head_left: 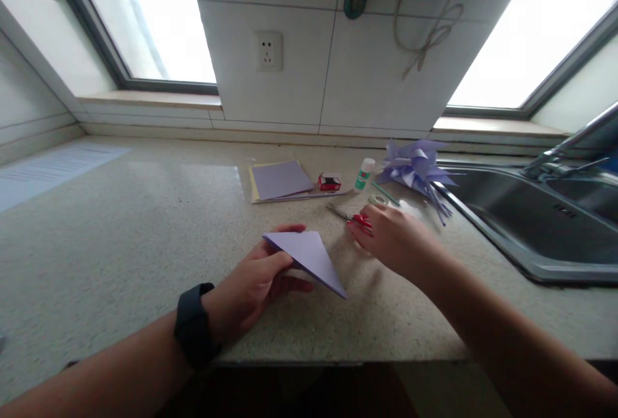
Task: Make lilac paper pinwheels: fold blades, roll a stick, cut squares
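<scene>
My left hand is closed on a sheet of purple paper folded into a triangle, the thumb on top and the fingers beneath. It is held a little above the counter near the front edge. To the right, my right hand grips the red handles of a pair of scissors, whose blades point left. The hand hides part of the handles. Just behind my right hand lies a roll of tape, partly covered by it.
Behind my hands are a stack of purple and yellowish paper, a small red box, a glue stick and a thin green stick. Folded purple paper pinwheels lie beside the sink. A printed sheet is far left.
</scene>
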`<state>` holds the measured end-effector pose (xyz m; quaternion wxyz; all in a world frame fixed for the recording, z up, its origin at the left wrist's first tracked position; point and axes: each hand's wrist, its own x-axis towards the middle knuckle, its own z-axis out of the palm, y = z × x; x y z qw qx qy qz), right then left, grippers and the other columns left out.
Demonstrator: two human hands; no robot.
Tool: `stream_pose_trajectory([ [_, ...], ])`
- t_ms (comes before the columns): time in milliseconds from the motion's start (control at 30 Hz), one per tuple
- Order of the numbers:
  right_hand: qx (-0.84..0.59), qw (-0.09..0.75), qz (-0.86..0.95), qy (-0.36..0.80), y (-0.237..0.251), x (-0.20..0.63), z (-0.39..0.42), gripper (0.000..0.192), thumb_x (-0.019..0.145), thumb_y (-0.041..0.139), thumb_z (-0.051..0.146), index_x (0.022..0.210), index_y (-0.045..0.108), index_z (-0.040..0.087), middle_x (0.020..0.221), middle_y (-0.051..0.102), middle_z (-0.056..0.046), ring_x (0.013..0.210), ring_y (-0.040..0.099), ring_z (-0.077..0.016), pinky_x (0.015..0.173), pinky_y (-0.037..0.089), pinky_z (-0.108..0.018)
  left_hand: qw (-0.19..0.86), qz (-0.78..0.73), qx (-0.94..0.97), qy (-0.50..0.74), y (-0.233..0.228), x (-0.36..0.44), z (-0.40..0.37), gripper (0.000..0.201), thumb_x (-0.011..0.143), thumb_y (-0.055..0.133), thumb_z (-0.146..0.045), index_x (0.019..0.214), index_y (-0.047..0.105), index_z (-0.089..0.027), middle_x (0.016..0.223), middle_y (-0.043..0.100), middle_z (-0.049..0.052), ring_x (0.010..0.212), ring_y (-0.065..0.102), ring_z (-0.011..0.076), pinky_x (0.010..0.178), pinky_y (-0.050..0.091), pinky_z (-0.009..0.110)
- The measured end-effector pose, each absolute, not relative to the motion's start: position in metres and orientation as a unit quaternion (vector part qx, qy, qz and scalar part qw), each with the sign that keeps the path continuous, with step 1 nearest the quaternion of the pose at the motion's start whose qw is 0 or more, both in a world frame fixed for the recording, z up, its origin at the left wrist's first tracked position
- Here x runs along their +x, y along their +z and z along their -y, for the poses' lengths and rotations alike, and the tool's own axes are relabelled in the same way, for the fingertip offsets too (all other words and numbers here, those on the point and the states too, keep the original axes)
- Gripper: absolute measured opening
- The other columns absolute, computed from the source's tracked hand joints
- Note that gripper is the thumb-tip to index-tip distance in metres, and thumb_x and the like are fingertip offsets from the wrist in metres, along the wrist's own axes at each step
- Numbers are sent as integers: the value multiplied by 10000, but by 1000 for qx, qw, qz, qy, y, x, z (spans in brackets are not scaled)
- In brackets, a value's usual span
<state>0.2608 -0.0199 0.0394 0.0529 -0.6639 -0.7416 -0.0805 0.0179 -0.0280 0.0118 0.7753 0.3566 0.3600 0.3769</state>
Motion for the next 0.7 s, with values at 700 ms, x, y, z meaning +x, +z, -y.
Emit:
stream_pose_trajectory([
  [700,-497,350,698,379,34,232,9,231,949,529,325,864,673,165,715,667,-18,615,631,-131,545,506,-254,719,-404,330,459,3,17,21,380,721,869,-189,1060,705,-137,1004,761,83,779,703,141,719,580,235],
])
